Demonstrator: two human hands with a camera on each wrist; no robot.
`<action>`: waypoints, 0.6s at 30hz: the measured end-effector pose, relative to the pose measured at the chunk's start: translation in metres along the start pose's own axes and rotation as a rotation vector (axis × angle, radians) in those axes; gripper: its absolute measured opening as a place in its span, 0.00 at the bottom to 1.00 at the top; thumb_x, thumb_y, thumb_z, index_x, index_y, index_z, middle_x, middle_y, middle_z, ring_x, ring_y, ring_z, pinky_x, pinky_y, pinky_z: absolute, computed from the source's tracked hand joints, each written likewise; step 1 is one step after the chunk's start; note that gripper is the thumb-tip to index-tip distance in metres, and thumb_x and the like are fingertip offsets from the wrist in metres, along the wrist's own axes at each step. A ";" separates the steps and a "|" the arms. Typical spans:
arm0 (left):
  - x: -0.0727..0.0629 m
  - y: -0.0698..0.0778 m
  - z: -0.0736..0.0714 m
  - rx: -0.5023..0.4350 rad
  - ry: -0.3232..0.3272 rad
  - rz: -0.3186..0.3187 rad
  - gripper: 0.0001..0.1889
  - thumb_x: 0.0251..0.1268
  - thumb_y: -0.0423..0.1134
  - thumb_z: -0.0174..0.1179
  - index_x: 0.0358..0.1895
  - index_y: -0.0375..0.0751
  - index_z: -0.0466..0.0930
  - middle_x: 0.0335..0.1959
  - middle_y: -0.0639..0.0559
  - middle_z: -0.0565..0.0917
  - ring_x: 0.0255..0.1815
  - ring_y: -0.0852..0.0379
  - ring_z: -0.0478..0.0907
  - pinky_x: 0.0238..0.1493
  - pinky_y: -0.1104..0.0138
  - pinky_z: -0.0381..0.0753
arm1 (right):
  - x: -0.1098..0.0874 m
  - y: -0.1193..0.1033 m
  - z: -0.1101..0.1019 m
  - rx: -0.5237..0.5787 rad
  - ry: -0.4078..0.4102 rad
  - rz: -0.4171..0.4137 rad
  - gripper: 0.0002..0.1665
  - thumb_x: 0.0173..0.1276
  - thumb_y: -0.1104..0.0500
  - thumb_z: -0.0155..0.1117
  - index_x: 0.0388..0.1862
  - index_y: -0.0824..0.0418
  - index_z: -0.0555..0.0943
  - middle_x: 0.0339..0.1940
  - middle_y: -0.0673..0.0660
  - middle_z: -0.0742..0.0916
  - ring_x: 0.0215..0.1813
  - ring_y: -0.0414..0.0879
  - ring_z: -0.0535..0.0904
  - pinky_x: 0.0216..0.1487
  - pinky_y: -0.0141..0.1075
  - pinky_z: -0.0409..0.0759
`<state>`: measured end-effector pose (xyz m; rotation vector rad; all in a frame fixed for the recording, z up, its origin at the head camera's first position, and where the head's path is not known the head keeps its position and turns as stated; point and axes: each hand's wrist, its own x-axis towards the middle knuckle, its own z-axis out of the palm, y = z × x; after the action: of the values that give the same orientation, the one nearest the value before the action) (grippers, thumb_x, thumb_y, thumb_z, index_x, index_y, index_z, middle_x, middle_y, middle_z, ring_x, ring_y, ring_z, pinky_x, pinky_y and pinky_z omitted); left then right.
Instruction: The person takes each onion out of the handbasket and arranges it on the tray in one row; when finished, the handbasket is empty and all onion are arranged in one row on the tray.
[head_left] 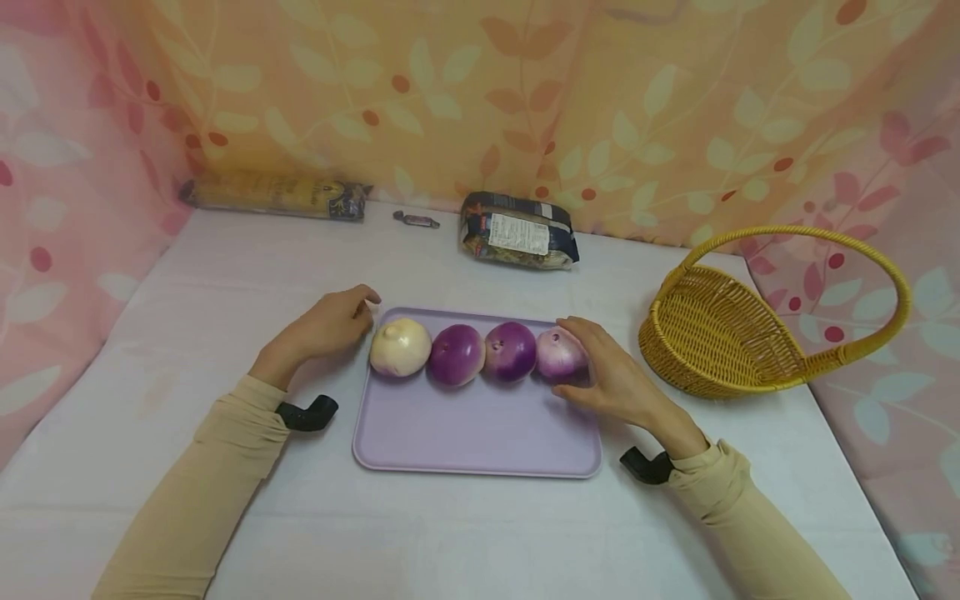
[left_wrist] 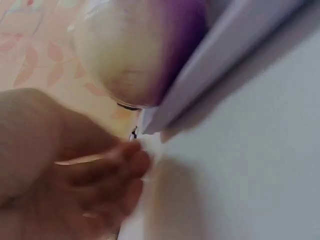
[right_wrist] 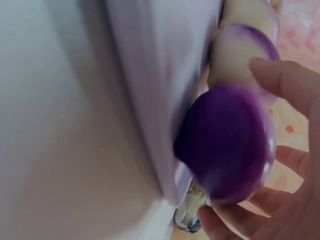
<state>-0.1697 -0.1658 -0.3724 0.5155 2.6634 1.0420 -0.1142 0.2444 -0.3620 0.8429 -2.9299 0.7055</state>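
Observation:
A row of several purple-and-white turnips stands along the far side of a lavender tray (head_left: 480,433). The leftmost turnip (head_left: 401,347) has its white side up; two darker purple turnips (head_left: 457,356) sit in the middle. My right hand (head_left: 611,375) is spread around the rightmost turnip (head_left: 561,353), thumb on the near side and fingers on the far side. In the right wrist view, the fingers curve beside that turnip (right_wrist: 227,145), while the thumb stands off it. My left hand (head_left: 330,321) hovers at the tray's left edge, holding nothing, fingers loosely bent.
A yellow wicker basket (head_left: 723,333) with a tall handle stands to the right. Along the back lie a long yellow packet (head_left: 273,197), a small wrapped candy (head_left: 416,220) and a dark bag with a white label (head_left: 517,232). Patterned cloth surrounds the white table (head_left: 480,542).

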 end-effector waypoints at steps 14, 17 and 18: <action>-0.004 0.050 0.025 0.398 0.024 0.355 0.43 0.49 0.65 0.68 0.67 0.45 0.72 0.63 0.44 0.76 0.67 0.42 0.68 0.67 0.44 0.65 | 0.016 -0.012 0.009 -0.127 0.069 -0.101 0.43 0.50 0.40 0.77 0.64 0.55 0.77 0.62 0.65 0.77 0.66 0.60 0.70 0.61 0.60 0.71; -0.002 0.049 0.029 0.421 0.022 0.358 0.41 0.49 0.64 0.68 0.66 0.46 0.73 0.60 0.44 0.77 0.64 0.44 0.70 0.63 0.46 0.69 | 0.017 -0.014 0.011 -0.130 0.081 -0.108 0.42 0.50 0.41 0.77 0.63 0.56 0.77 0.61 0.64 0.78 0.65 0.59 0.71 0.60 0.59 0.71; -0.002 0.048 0.030 0.425 0.021 0.359 0.40 0.50 0.64 0.68 0.65 0.46 0.74 0.59 0.45 0.78 0.63 0.44 0.71 0.62 0.47 0.70 | 0.018 -0.015 0.012 -0.129 0.085 -0.112 0.42 0.50 0.41 0.77 0.63 0.56 0.77 0.61 0.65 0.78 0.65 0.59 0.71 0.60 0.59 0.72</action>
<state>-0.1466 -0.1152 -0.3610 1.1028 2.8832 0.5462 -0.1205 0.2193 -0.3642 0.9307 -2.7927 0.5247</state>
